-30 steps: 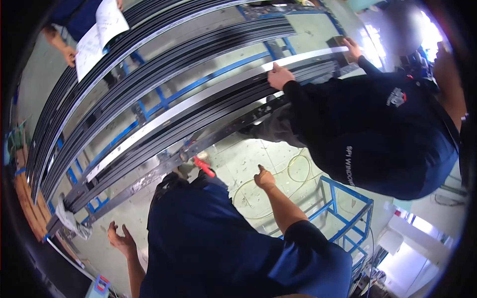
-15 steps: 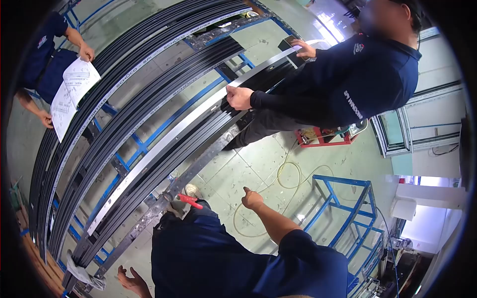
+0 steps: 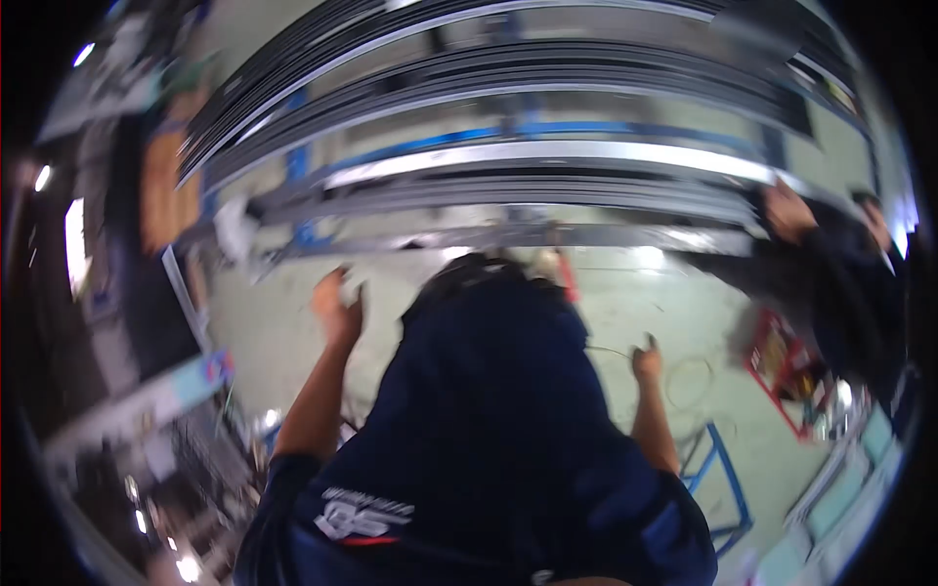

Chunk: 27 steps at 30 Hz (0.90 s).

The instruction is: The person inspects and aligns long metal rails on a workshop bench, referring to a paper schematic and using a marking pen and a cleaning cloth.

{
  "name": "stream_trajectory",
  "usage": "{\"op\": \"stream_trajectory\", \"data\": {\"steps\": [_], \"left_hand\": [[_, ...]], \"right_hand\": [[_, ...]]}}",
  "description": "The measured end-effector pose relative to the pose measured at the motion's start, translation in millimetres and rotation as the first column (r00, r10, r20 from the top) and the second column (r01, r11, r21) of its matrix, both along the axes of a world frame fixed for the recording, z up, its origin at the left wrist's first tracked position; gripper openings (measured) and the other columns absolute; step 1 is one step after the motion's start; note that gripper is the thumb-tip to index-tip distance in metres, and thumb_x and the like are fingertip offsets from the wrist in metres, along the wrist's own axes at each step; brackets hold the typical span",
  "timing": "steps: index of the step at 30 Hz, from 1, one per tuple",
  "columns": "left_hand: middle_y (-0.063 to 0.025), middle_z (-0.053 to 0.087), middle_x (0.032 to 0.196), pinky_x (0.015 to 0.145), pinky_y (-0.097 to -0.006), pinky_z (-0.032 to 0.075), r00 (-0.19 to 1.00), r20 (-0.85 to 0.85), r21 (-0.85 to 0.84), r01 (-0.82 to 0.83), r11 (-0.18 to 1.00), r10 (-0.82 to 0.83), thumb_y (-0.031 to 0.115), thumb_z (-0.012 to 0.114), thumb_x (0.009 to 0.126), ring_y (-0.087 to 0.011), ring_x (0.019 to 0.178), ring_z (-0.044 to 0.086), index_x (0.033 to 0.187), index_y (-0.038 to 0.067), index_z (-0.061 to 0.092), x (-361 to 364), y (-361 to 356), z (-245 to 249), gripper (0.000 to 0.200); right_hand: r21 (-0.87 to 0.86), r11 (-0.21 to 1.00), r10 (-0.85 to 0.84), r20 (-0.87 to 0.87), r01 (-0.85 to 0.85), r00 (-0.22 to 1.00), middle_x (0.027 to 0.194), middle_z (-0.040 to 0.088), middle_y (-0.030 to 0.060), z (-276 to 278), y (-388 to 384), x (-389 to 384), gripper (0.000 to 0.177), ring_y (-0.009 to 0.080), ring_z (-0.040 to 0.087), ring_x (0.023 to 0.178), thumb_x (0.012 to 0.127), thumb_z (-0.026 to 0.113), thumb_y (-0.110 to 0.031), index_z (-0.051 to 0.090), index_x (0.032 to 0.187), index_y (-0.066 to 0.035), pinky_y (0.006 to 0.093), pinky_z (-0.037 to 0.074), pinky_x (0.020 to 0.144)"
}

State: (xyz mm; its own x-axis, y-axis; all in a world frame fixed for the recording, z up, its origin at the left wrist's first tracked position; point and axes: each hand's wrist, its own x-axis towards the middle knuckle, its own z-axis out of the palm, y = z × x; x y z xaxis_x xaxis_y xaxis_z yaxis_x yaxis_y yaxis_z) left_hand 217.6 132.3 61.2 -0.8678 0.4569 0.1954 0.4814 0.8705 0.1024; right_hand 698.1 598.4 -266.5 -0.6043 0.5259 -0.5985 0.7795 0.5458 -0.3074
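My left hand (image 3: 338,305) is raised in front of the near rail, its fingers apart and nothing in them. My right hand (image 3: 646,359) hangs over the floor on the other side of my body, blurred, with one finger stretched out and nothing seen in it. Neither hand touches the long profiles. Beyond them lies a bright silver profile (image 3: 547,151), beside a bundle of dark profiles (image 3: 508,190) on the rack. A co-worker's hand (image 3: 788,212) is at the right end of these profiles. A crumpled white sheet or cloth (image 3: 234,230) hangs near the left end.
More dark profile bundles (image 3: 489,73) lie across the blue-framed rack (image 3: 576,128) farther back. At right are a red tool tray (image 3: 777,381) and a blue metal stand (image 3: 728,479). A thin hose (image 3: 689,381) coils on the floor. Cluttered equipment (image 3: 186,459) stands at lower left.
My view has swung left, so the rack now runs across the top and the picture is blurred. The person with the paper is out of view. My left hand is now raised higher.
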Motion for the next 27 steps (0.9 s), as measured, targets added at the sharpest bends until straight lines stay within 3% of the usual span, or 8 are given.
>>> {"op": "stream_trajectory", "data": {"steps": [1,2,4,15,27], "left_hand": [[-0.0106,0.068,0.112,0.091,-0.0462,0.047,0.999,0.046,0.052,-0.015,0.999,0.013,0.008,0.083,0.071,-0.0322,0.105,0.063,0.12,0.009,0.063,-3.9,9.9,2.9,0.053],[-0.007,0.067,0.107,0.089,-0.0463,0.044,0.995,0.04,-0.014,-0.091,0.996,0.092,0.011,0.082,0.072,-0.03,0.102,0.062,0.121,0.012,0.063,0.2,13.6,8.3,0.052],[-0.0038,0.065,0.104,0.091,-0.0453,0.04,0.986,0.058,0.001,-0.154,0.988,0.154,0.013,0.081,0.076,-0.0272,0.103,0.059,0.122,0.015,0.063,3.6,24.1,11.6,0.05],[-0.0026,0.062,0.106,0.094,-0.0443,0.038,0.955,0.121,-0.007,-0.27,0.963,0.269,0.016,0.08,0.079,-0.0256,0.104,0.057,0.124,0.017,0.062,13.4,2.0,-4.6,0.049],[-0.0032,0.062,0.107,0.096,-0.0454,0.038,0.941,0.143,0.059,-0.317,0.947,0.306,0.018,0.078,0.082,-0.0279,0.106,0.056,0.124,0.017,0.06,-20.5,-28.6,-24.3,0.046]], "right_hand": [[-0.094,0.955,-0.271,0.105,0.281,0.957,0.137,0.058,0.0284,70.1,2.9,-48.3,0.065,0.0423,0.063,0.116,0.086,0.059,-0.024,0.049,0.144,0.003,0.0466,0.051,0.099],[-0.111,0.961,-0.241,0.098,0.251,0.966,0.139,0.058,0.0277,72.2,2.7,-48.2,0.069,0.0426,0.058,0.126,0.085,0.058,-0.025,0.045,0.147,0.002,0.0444,0.047,0.106],[-0.138,0.942,-0.283,0.166,0.306,0.945,0.14,0.055,0.0294,87.7,2.5,-59.0,0.067,0.0422,0.054,0.13,0.085,0.057,-0.022,0.046,0.146,0.004,0.0438,0.044,0.11],[-0.067,0.968,-0.235,0.105,0.243,0.966,0.143,0.053,0.0302,106.4,18.3,-75.0,0.064,0.0419,0.054,0.131,0.087,0.056,-0.02,0.046,0.146,0.004,0.0446,0.045,0.109],[-0.005,0.966,-0.257,0.081,0.258,0.963,0.141,0.055,0.0304,125.8,-14.6,-84.7,0.065,0.0433,0.055,0.13,0.086,0.055,-0.021,0.046,0.145,0.004,0.0466,0.045,0.108]]}}
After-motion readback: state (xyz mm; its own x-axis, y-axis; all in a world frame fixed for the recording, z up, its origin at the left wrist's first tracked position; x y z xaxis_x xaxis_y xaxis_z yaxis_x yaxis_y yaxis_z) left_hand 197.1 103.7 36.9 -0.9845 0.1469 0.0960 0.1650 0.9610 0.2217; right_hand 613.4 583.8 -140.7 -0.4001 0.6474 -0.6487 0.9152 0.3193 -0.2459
